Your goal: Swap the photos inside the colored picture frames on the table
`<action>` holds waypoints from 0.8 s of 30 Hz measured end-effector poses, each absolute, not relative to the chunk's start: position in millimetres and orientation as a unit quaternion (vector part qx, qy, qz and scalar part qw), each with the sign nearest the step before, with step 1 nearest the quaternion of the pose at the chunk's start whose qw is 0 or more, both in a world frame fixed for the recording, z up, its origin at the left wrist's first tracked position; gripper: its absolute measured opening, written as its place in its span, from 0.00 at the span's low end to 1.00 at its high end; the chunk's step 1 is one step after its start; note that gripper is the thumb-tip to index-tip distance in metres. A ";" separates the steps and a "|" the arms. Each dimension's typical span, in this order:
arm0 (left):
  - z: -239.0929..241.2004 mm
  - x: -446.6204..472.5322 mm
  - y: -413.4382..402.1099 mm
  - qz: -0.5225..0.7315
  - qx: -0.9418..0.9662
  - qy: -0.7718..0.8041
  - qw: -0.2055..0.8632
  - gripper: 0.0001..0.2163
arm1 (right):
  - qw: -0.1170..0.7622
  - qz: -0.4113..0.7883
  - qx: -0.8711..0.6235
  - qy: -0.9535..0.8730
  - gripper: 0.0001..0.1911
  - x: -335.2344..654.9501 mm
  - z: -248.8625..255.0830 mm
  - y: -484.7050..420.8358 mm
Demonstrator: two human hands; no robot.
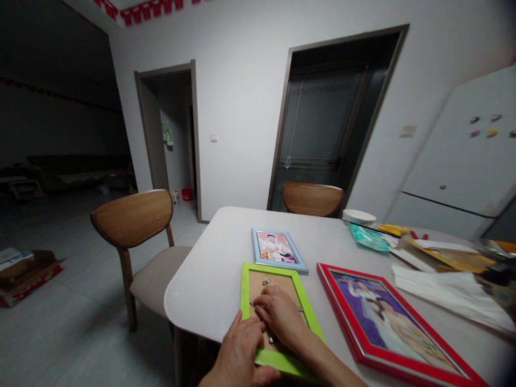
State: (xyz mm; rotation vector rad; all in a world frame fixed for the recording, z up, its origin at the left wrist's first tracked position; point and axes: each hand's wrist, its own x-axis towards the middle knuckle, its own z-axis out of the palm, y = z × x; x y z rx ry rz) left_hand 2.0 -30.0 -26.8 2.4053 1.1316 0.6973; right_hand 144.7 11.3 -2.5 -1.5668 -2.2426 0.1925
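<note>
A lime-green picture frame (246,282) lies face down on the table, its brown backing board (278,280) turned up. Small metal clips show on its back: a hanger (266,282) near the top, one clip (300,309) at the right edge and another (270,340) low down. My left hand (242,346) grips the frame's lower left part, thumb on the bottom bar. Over the board reaches my right hand (280,314), its fingers bent together at the metal clip (252,304) on the left edge; the fingertips partly cover that clip.
Beyond lies a light-blue framed photo (277,248); to the right is a larger red framed picture (338,306). White paper (451,293), a teal plastic packet (368,237) and a white bowl (358,216) occupy the table's right side. Wooden chairs (137,215) stand left and behind.
</note>
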 end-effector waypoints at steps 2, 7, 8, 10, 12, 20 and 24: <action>-26.2 2.3 -29.8 0.245 0.859 0.404 0.198 0.18 | 0.188 0.059 -0.552 -0.810 0.12 141.3 -4.9 15.7; -23.5 3.1 -31.1 0.253 0.857 0.402 0.201 0.17 | 0.162 0.062 -0.521 -0.836 0.14 142.9 -7.0 16.3; -23.4 3.1 -31.4 0.256 0.856 0.402 0.201 0.18 | 0.159 0.063 -0.517 -0.838 0.15 143.4 -7.1 15.8; -24.6 2.9 -31.2 0.260 0.854 0.403 0.200 0.18 | 0.163 0.064 -0.512 -0.841 0.15 145.7 -7.3 16.3; -28.3 2.9 -29.7 0.262 0.854 0.403 0.197 0.19 | 0.183 0.065 -0.522 -0.830 0.14 151.1 -7.6 20.7; -40.8 3.5 -24.8 0.282 0.856 0.387 0.194 0.20 | 0.206 0.062 -0.620 -0.755 0.13 177.0 -12.1 65.5; -35.7 2.9 -27.5 0.276 0.857 0.388 0.199 0.23 | 0.191 0.071 -0.649 -0.733 0.11 174.4 -16.2 78.6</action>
